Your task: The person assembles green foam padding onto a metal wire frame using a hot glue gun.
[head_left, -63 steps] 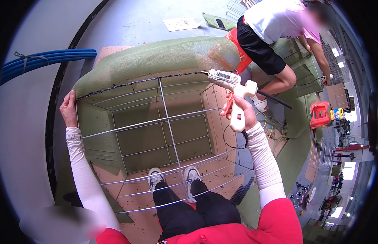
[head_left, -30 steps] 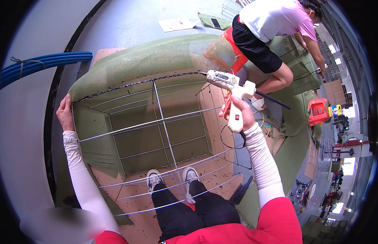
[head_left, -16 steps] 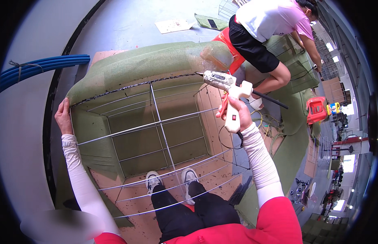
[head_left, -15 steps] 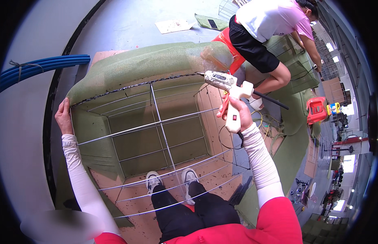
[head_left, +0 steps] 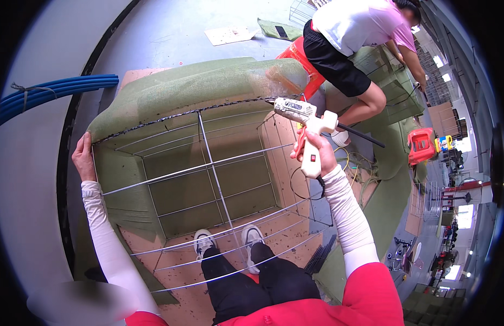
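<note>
In my right hand [head_left: 326, 156] is a white glue gun [head_left: 295, 110] with a red trigger, its handle wrapped by my fingers. Out of its back end sticks a black glue stick [head_left: 366, 137]. The nozzle meets the far edge of a wire frame [head_left: 214, 163], at the right end of a black glue line [head_left: 170, 115]. Green mesh fabric [head_left: 208, 79] lines the frame and is folded over that edge. My left hand [head_left: 83, 157] grips the frame's far left corner, fingers closed over fabric and wire.
A co-worker [head_left: 349, 32] bends over another green-covered frame [head_left: 393, 98] at the upper right. Blue tubes [head_left: 62, 89] lie bundled at the left. A red plastic stool [head_left: 422, 145] stands at the right. My shoes [head_left: 204, 239] rest on brown board beneath the wires.
The glue gun's nozzle has shifted very slightly right along the far edge. My left hand keeps its hold on the corner.
</note>
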`<control>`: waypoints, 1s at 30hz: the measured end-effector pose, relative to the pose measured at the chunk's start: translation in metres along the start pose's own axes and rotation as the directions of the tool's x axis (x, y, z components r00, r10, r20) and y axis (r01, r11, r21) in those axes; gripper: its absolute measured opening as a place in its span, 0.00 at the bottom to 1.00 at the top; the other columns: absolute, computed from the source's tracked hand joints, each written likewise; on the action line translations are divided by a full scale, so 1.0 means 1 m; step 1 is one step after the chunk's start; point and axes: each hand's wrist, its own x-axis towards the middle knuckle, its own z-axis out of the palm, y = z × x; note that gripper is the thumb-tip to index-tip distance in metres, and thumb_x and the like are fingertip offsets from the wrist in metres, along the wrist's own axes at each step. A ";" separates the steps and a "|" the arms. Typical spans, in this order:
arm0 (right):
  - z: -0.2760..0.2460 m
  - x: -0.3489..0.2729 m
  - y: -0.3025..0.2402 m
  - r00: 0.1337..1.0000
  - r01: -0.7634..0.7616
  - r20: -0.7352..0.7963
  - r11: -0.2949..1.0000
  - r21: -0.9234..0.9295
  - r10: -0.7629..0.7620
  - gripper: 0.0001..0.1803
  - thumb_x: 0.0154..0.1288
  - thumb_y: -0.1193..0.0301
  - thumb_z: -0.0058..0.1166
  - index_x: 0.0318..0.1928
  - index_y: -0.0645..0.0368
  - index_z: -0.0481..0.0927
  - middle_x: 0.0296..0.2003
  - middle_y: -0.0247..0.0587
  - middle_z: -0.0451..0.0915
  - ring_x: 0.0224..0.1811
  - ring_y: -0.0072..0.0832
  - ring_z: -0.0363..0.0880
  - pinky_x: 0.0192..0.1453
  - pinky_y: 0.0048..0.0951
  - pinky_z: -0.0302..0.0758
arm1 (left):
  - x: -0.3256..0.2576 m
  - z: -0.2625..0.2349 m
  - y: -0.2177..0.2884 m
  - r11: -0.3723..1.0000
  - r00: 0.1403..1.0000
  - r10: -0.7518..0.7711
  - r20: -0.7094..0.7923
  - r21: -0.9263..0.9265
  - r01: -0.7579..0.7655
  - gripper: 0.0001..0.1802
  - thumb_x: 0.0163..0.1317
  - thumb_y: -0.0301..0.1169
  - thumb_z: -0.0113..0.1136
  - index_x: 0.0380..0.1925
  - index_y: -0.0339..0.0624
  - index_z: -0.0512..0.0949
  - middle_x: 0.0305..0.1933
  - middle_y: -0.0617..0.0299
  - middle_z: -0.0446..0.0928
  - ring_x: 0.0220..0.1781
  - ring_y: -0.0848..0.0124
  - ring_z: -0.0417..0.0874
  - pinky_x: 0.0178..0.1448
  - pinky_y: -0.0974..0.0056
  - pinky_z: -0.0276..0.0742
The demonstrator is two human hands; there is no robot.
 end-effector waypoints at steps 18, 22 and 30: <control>0.003 -0.002 -0.002 1.000 -0.013 -0.002 1.000 0.020 0.013 0.15 0.67 0.62 0.42 0.45 0.62 0.67 0.25 0.45 0.77 0.25 0.36 0.80 0.25 0.26 0.74 | 0.005 -0.005 -0.009 1.000 1.000 -0.003 0.015 -0.012 0.003 0.18 0.62 0.39 0.58 0.45 0.36 0.79 0.39 0.66 0.79 0.38 0.81 0.76 0.42 0.75 0.72; 0.002 -0.003 -0.003 0.999 0.004 0.032 0.995 0.096 -0.007 0.16 0.67 0.62 0.42 0.45 0.62 0.67 0.25 0.45 0.77 0.25 0.36 0.80 0.24 0.26 0.74 | 0.003 -0.003 -0.005 1.000 1.000 0.001 0.005 -0.012 -0.001 0.17 0.62 0.38 0.58 0.45 0.37 0.79 0.38 0.67 0.79 0.37 0.81 0.75 0.40 0.75 0.72; 0.002 -0.001 -0.003 1.000 -0.013 0.012 0.999 0.047 0.013 0.15 0.67 0.62 0.41 0.45 0.62 0.67 0.25 0.45 0.77 0.25 0.36 0.81 0.24 0.26 0.74 | 0.002 -0.005 -0.003 0.999 1.000 0.017 0.002 0.044 -0.017 0.18 0.62 0.39 0.58 0.45 0.37 0.79 0.38 0.67 0.79 0.36 0.82 0.75 0.38 0.76 0.71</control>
